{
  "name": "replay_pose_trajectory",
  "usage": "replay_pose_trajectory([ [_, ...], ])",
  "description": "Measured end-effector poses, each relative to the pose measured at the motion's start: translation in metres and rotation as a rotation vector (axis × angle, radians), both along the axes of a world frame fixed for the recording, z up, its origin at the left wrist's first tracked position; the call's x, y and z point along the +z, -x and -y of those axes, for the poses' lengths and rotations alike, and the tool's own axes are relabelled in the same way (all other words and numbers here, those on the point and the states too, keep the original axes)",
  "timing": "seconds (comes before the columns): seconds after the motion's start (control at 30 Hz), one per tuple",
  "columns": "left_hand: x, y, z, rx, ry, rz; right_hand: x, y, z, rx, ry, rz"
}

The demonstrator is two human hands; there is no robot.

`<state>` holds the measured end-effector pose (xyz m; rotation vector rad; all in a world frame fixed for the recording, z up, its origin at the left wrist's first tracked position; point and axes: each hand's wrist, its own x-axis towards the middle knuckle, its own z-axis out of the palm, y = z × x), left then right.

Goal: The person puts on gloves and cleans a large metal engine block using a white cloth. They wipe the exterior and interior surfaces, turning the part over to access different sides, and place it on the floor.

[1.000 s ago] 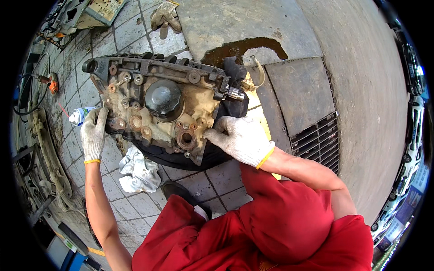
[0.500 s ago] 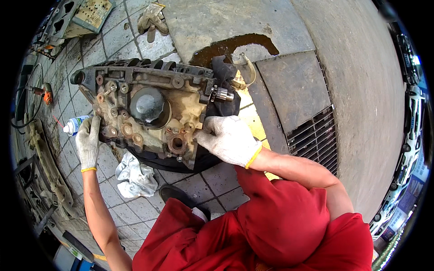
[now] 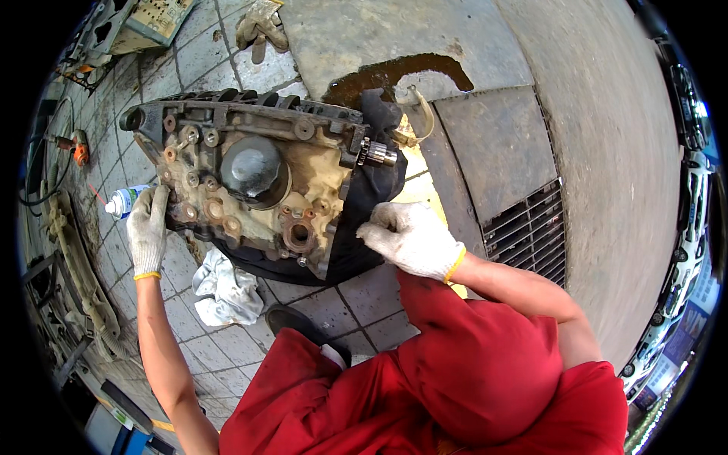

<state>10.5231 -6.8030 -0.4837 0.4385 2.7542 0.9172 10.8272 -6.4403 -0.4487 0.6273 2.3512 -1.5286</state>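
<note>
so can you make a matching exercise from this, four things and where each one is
1 spray can
2 crumpled cloth
3 domed canister
4 right hand

A mounted on the engine block
B off the engine block, to its right
C by the left hand
D beside the dark shoe

Pairs: 1-C, 2-D, 3-A, 4-B
</note>
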Motion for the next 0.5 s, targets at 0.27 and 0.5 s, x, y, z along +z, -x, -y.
replay_pose_trajectory([
  [0.27, 0.008, -0.002, -0.004, -0.053, 0.051, 0.0, -0.016, -0.028, -0.111, -0.584, 0.108, 0.101],
  [0.5, 0.024, -0.008, -0.007, -0.095, 0.245, 0.01, -0.059, -0.05, -0.195, -1.173, 0.36, -0.145],
])
